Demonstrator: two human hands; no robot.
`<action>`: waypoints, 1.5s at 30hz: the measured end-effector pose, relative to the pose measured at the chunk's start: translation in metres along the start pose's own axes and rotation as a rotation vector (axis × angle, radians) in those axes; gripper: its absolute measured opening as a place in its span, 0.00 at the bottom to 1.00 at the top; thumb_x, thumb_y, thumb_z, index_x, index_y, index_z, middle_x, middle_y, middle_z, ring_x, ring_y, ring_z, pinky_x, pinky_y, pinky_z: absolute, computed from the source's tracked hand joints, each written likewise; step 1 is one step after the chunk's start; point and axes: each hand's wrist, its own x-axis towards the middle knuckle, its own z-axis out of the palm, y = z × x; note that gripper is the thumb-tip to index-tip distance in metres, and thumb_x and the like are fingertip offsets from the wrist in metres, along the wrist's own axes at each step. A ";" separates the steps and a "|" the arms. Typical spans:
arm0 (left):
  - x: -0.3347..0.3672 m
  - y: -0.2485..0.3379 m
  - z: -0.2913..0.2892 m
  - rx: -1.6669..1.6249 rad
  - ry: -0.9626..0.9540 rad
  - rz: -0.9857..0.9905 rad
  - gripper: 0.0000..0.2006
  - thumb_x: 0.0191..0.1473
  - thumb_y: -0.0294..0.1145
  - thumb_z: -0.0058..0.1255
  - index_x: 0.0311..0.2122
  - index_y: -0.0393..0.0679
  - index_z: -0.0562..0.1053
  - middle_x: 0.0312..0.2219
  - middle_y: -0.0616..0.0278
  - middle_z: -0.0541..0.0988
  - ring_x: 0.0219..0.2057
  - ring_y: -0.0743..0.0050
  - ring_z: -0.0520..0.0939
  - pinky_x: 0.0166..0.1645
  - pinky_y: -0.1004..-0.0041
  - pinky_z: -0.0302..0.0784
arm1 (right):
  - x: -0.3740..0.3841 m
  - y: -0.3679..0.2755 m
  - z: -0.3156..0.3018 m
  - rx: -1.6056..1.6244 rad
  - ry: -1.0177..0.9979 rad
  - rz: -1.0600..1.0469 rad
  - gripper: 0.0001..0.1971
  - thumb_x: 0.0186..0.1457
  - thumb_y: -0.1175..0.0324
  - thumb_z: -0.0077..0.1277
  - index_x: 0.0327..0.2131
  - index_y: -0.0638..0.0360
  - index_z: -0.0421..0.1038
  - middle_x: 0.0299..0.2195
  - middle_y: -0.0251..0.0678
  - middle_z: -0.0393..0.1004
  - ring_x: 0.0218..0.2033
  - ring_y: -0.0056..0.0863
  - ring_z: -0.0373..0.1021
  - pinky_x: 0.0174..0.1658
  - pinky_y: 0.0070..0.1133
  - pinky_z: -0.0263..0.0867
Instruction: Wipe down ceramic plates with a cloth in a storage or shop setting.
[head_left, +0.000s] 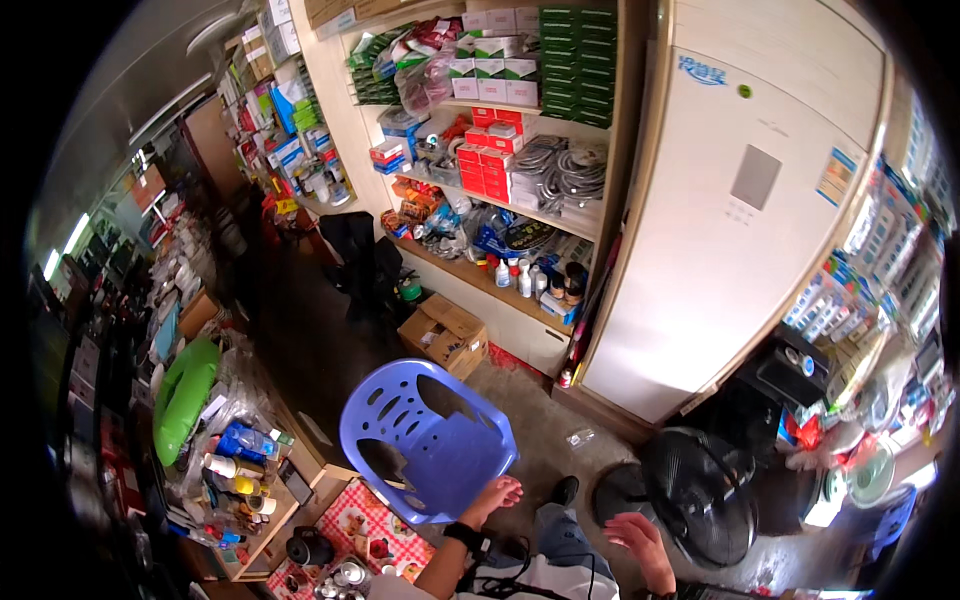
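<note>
My left hand (492, 500) is just in front of the seat of a blue plastic armchair (455, 458), fingers loosely curled and apart, with nothing in it. In the picture it overlaps the chair's near edge; whether it touches cannot be made out. A dark band circles that wrist. My right hand (640, 540) is held out over the floor with its fingers spread, holding nothing. Nearest to it stands a black electric fan (700, 498) with a round base. Dark cables hang across my front between both forearms.
Left of the chair is a table with a red checked cloth (340, 515), a black kettle (309, 546) and cans. A cardboard box (445, 335) sits beyond the chair, below loaded shelves (500, 195). A tall white cabinet (735, 200) stands right. A green ring-shaped float (187, 400) lies on clutter.
</note>
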 end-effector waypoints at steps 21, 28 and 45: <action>0.324 0.071 -0.282 -0.953 0.798 -0.020 0.10 0.58 0.38 0.50 0.44 0.49 0.71 0.40 0.62 0.75 0.39 0.57 0.77 0.44 0.48 0.79 | 0.319 -0.194 0.094 0.132 0.184 -0.027 0.18 0.67 0.65 0.43 0.54 0.67 0.68 0.50 0.46 0.76 0.51 0.35 0.74 0.57 0.28 0.68; 0.375 0.102 -0.367 -1.099 0.966 -0.002 0.18 0.59 0.44 0.56 0.48 0.45 0.69 0.46 0.58 0.70 0.46 0.52 0.77 0.46 0.47 0.82 | 0.558 -0.228 0.198 -0.122 -0.065 0.039 0.13 0.67 0.67 0.44 0.49 0.65 0.69 0.43 0.48 0.78 0.43 0.38 0.77 0.48 0.29 0.74; 0.332 0.130 -0.470 -1.745 1.314 0.354 0.19 0.60 0.39 0.46 0.55 0.45 0.67 0.53 0.59 0.69 0.48 0.51 0.76 0.50 0.49 0.79 | 0.920 -0.255 0.533 -0.404 -0.732 0.311 0.13 0.65 0.62 0.47 0.48 0.59 0.69 0.41 0.41 0.79 0.41 0.34 0.77 0.47 0.29 0.74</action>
